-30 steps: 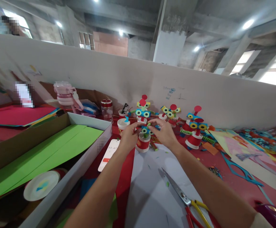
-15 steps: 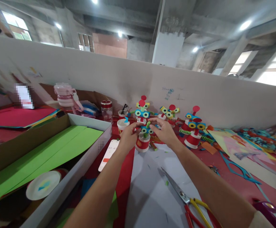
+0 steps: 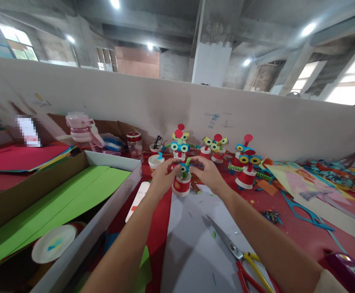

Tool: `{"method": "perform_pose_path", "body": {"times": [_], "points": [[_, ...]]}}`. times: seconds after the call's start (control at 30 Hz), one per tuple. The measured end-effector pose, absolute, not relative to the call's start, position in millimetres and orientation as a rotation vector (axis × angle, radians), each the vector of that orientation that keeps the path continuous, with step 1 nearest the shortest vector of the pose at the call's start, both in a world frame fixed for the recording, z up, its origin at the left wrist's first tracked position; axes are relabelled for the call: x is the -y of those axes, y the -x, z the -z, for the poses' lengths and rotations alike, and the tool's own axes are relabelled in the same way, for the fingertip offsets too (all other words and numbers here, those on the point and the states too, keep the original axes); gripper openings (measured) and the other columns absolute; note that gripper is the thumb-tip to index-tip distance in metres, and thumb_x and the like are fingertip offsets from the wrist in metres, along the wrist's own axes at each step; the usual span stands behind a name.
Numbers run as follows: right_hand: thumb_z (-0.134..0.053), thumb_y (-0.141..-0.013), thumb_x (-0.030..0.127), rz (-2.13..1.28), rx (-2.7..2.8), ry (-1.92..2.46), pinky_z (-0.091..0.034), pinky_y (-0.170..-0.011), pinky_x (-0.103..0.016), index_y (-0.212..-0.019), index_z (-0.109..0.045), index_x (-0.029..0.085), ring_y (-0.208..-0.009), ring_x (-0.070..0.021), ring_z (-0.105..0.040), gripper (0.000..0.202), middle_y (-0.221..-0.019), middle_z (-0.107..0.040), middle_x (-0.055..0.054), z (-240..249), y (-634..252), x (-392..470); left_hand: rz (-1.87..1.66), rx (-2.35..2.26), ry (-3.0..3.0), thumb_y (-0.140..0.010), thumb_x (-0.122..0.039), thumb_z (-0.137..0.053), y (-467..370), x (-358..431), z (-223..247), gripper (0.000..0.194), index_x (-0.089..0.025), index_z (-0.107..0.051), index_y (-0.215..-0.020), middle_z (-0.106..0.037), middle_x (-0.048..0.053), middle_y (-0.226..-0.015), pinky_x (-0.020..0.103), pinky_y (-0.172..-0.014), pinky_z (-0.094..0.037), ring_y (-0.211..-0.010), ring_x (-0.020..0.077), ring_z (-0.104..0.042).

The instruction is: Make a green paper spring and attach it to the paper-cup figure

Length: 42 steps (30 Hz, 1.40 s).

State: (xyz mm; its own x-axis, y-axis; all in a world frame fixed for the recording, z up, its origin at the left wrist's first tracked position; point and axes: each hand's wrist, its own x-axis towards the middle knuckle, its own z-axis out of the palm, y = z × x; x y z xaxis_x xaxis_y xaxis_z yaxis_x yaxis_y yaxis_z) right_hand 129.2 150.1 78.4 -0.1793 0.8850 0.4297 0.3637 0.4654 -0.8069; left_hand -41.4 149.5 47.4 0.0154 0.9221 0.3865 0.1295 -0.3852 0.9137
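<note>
A small paper-cup figure [image 3: 181, 186] stands at the far end of the white sheet, its red cup rimmed in white. On top sits a blue paper head [image 3: 184, 168] with round eyes, and a green folded paper strip [image 3: 188, 162] rises from it. My left hand [image 3: 165, 176] closes on the head's left side with curled fingers. From the right, my right hand [image 3: 207, 173] has its thumb and fingers at the head's other side, beside the green strip. The fingers partly cover the head, so the exact contact is hidden.
Scissors [image 3: 234, 248] lie open on the white sheet [image 3: 192, 244]. Finished-looking cup figures [image 3: 246, 178] stand behind and to the right. A phone [image 3: 137, 199], a white cup [image 3: 155, 162] and a cardboard box [image 3: 125, 167] with green paper are at left. A purple tool [image 3: 349, 270] lies at right.
The view has shifted slightly. My right fingertips have moved from the green strip to beside it, and the blue head shows less between my hands.
</note>
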Motion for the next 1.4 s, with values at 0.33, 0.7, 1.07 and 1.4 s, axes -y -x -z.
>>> {"method": "perform_pose_path", "body": {"times": [0.33, 0.7, 1.07, 1.4], "points": [[-0.059, -0.076, 0.027, -0.639, 1.792, 1.050, -0.050, -0.076, -0.031, -0.088, -0.065, 0.019, -0.082, -0.0183, -0.065, 0.016, -0.087, -0.072, -0.003, -76.9, -128.7, -154.3, -1.431, -1.034, -1.572, -0.061, -0.018, -0.067, 32.5, -152.0, -49.7, 0.035, -0.020, -0.064, -0.096, -0.070, 0.005, -0.095, 0.039, -0.089, -0.047, -0.095, 0.0226, -0.063], [-0.062, -0.074, 0.019, -0.529, 1.839, 1.133, -0.049, -0.083, -0.036, -0.085, -0.067, 0.017, -0.087, -0.0214, -0.065, 0.013, -0.090, -0.071, -0.007, -79.5, -126.3, -158.3, -1.468, -0.981, -1.459, -0.059, -0.019, -0.066, 31.4, -151.9, -51.4, 0.033, -0.019, -0.062, -0.092, -0.069, 0.002, -0.088, 0.036, -0.081, -0.049, -0.085, 0.0198, -0.062], [-0.060, -0.075, 0.015, -0.645, 1.815, 1.121, -0.050, -0.089, -0.036, -0.106, -0.062, 0.020, -0.105, -0.0206, -0.063, 0.031, -0.111, -0.069, -0.007, -81.7, -137.0, -148.9, -1.450, -0.984, -1.512, -0.062, -0.019, -0.065, 27.5, -150.9, -50.9, 0.032, -0.018, -0.059, -0.093, -0.068, 0.003, -0.091, 0.037, -0.084, -0.049, -0.088, 0.0201, -0.064], [-0.068, -0.072, 0.016, -0.644, 1.830, 1.098, -0.047, -0.096, -0.040, -0.107, -0.062, 0.020, -0.108, -0.0229, -0.063, 0.035, -0.113, -0.069, -0.008, -66.9, -143.0, -149.5, -1.419, -1.006, -1.562, -0.064, -0.020, -0.066, 29.6, -146.5, -56.8, 0.036, -0.017, -0.058, -0.099, -0.067, 0.007, -0.101, 0.040, -0.089, -0.048, -0.098, 0.0227, -0.063]]}}
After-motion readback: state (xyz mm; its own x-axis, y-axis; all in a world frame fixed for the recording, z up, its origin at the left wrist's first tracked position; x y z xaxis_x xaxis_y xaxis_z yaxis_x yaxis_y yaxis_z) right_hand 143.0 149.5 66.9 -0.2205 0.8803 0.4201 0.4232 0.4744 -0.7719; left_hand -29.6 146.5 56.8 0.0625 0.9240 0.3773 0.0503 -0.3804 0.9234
